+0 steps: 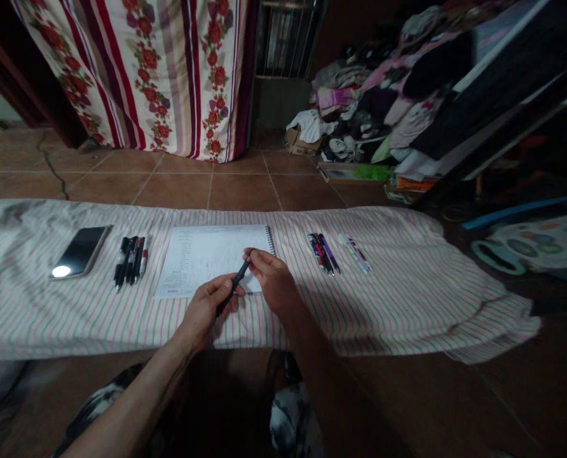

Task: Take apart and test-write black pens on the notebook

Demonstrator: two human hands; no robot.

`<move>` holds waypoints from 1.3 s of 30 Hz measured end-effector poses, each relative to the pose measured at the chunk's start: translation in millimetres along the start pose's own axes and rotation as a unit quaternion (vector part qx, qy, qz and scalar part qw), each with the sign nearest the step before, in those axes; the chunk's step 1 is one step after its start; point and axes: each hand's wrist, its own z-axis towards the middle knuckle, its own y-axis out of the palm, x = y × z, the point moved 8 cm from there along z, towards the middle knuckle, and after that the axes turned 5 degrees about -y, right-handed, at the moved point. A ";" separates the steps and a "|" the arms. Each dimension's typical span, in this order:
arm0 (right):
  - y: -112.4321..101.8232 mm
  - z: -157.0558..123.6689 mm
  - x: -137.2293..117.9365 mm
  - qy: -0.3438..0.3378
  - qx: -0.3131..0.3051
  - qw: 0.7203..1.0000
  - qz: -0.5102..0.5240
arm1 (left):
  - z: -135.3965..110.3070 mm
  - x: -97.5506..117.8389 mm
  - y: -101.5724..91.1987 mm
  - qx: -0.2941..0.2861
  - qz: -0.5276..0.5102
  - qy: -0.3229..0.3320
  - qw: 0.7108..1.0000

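Observation:
Both my hands hold one black pen (236,282) above the near edge of a spiral notebook (207,254). My left hand (207,312) is closed round the pen's lower end. My right hand (274,280) pinches its upper end with the fingertips. The notebook lies open on a pink-striped cloth (407,292) spread over the tiled floor. A group of dark pens (131,257) lies left of the notebook. Several coloured pens (324,253) and some pale ones (355,252) lie to its right.
A phone (80,251) lies face up at the cloth's left. A floral curtain (169,70) hangs behind, beside a metal rack (288,38). A pile of clothes (383,108) and a dark slanted board (503,108) fill the right. Plastic items (536,245) lie at far right.

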 end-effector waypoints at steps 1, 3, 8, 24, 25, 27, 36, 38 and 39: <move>-0.1 -3.9 -2.8 -0.002 -0.006 1.000 -0.008 | -3.7 -0.8 2.6 -0.005 -0.001 -0.003 1.000; -0.5 -12.8 -10.6 -0.008 -0.015 0.999 -0.034 | -12.5 -1.5 7.5 -0.010 0.000 -0.014 1.000; 4.4 -41.3 -36.4 -0.024 -0.015 0.999 -0.028 | -45.7 10.5 20.2 -0.036 0.003 0.000 0.999; 44.9 -169.5 -60.4 -0.011 -0.013 1.000 -0.015 | -176.7 2.6 13.2 -0.018 -0.017 0.043 0.999; 47.5 -175.6 -58.8 -0.007 -0.015 1.000 -0.014 | -182.1 0.7 10.0 -0.006 -0.017 0.050 0.999; 52.0 -185.8 -54.9 0.001 -0.021 1.000 -0.020 | -191.8 -2.8 3.0 0.025 -0.015 0.062 0.998; 63.9 -206.3 -36.3 0.042 -0.036 0.998 -0.016 | -214.5 -17.2 -18.2 0.134 -0.050 0.060 0.988; 64.3 -208.3 -35.0 0.042 -0.037 0.998 -0.014 | -215.4 -19.6 -19.3 0.141 -0.044 0.057 0.987; 63.9 -209.3 -34.4 0.043 -0.036 0.998 -0.013 | -215.7 -20.7 -19.5 0.144 -0.042 0.056 0.987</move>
